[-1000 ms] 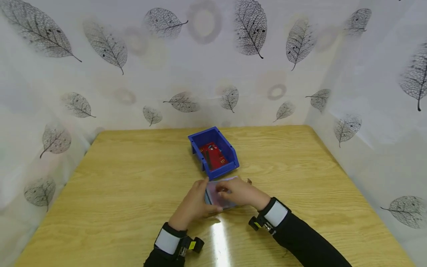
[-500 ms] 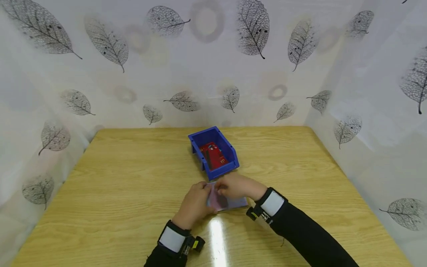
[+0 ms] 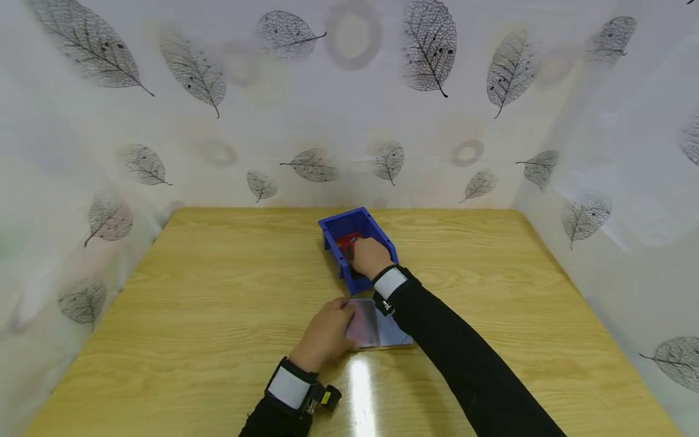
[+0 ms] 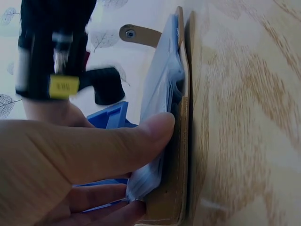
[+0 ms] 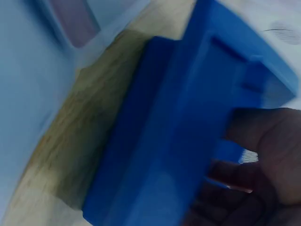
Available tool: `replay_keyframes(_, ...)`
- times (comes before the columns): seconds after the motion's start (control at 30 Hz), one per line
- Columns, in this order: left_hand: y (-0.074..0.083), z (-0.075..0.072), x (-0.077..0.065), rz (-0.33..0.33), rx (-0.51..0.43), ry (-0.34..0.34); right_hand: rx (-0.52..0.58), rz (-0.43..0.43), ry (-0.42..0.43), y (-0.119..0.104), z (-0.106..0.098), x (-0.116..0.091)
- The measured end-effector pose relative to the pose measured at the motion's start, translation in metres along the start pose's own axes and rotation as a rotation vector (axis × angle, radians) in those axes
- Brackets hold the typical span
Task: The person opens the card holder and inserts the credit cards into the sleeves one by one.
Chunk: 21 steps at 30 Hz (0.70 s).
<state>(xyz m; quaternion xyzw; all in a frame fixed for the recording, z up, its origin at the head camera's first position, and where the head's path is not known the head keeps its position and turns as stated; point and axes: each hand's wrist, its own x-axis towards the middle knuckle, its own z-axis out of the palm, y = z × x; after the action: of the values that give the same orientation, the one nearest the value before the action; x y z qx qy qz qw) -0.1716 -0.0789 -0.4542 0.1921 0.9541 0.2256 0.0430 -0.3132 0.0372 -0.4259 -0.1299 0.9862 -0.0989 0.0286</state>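
Observation:
A card holder (image 3: 390, 331) with clear plastic sleeves lies open on the table. In the left wrist view its brown cover (image 4: 176, 202) and snap strap (image 4: 146, 36) show, with the sleeves (image 4: 157, 89) standing up from the cover. My left hand (image 3: 326, 334) pinches the sleeves at their left edge, thumb on one side and fingers on the other. My right hand (image 3: 371, 258) reaches into the blue bin (image 3: 345, 221), beside red cards (image 3: 346, 241). Thumb and fingers of that hand (image 5: 275, 160) stand apart in the right wrist view, a thin red edge near the fingers; contact is unclear.
The wooden table (image 3: 246, 273) extends on both sides of the bin and card holder. A leaf-patterned white sheet (image 3: 338, 109) stands behind and along the sides. The bin's near corner is close to the card holder's far edge.
My right hand has left the sleeves and moved forward into the blue bin. The left hand stays at the card holder, whose sleeves now lie uncovered on the right. The head view has shifted slightly.

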Motion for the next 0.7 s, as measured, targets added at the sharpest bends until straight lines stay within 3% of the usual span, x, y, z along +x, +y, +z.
replay_keyframes(0.17, -0.001, 0.001, 0.0, 0.002, 0.009, 0.014, -0.054, 0.124, -0.004, -0.007, 0.009, 0.005)
replay_keyframes(0.33, -0.002, 0.002, 0.001, 0.012, 0.003, 0.029, 0.012, 0.163, -0.021, -0.006, 0.014, 0.01)
replay_keyframes(0.5, -0.002, 0.002, 0.002, 0.014, -0.008, 0.03, 0.078, 0.113, -0.018, 0.001, 0.016, 0.011)
replay_keyframes(0.7, -0.004, 0.002, 0.002, 0.002, -0.016, 0.013, 0.191, 0.019, 0.034, 0.011, 0.002, 0.007)
